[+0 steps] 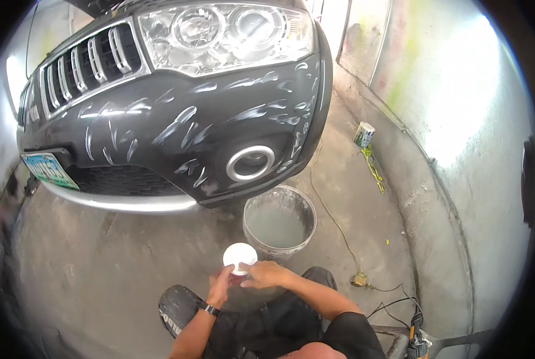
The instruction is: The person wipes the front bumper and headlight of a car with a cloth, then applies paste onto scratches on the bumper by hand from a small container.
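Knees and dark trousers (pixel 267 323), 6 o'clock, person crouched on concrete floor (pixel 100 263). Left hand (pixel 220 286), wrist with black watch (pixel 210 309), curled around the side of a small container with white round lid (pixel 240 256). Right hand (pixel 266 274) gripping the same container from 3 o'clock; the container sits between both hands, just above them. Grey bucket (pixel 279 221), 12 o'clock of container, touching distance. Black car bumper (pixel 177 119) with pale filler streaks beyond. Small tin can (pixel 363 134), 2 o'clock, by wall.
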`<state>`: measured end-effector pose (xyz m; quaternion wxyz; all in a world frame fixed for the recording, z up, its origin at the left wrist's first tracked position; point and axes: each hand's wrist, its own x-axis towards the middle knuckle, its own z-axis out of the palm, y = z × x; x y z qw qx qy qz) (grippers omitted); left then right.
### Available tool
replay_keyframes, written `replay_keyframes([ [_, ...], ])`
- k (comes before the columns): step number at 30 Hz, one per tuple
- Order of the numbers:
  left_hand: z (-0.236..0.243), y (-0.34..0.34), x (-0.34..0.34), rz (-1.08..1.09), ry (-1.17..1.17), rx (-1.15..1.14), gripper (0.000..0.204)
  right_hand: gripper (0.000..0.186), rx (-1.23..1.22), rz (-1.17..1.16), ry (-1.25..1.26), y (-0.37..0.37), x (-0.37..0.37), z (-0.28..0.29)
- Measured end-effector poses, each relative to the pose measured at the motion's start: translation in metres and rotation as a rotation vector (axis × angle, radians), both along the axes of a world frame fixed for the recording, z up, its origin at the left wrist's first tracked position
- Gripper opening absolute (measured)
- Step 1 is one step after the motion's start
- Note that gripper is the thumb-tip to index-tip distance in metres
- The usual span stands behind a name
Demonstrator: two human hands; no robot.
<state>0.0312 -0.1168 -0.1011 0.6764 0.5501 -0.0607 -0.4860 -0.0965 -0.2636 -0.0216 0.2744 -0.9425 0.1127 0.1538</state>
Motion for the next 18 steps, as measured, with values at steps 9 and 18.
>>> replay_keyframes([
  [9, -0.007, -0.002, 0.003, 0.074, 0.028, 0.033, 0.048, 0.072, 0.265, -0.217, -0.317, -0.02, 0.005, 0.083],
  [18, 0.003, -0.003, 0.002, 0.072, 0.014, 0.05, 0.047, 0.082, 0.813, -0.515, -1.276, -0.074, 0.078, 0.183],
])
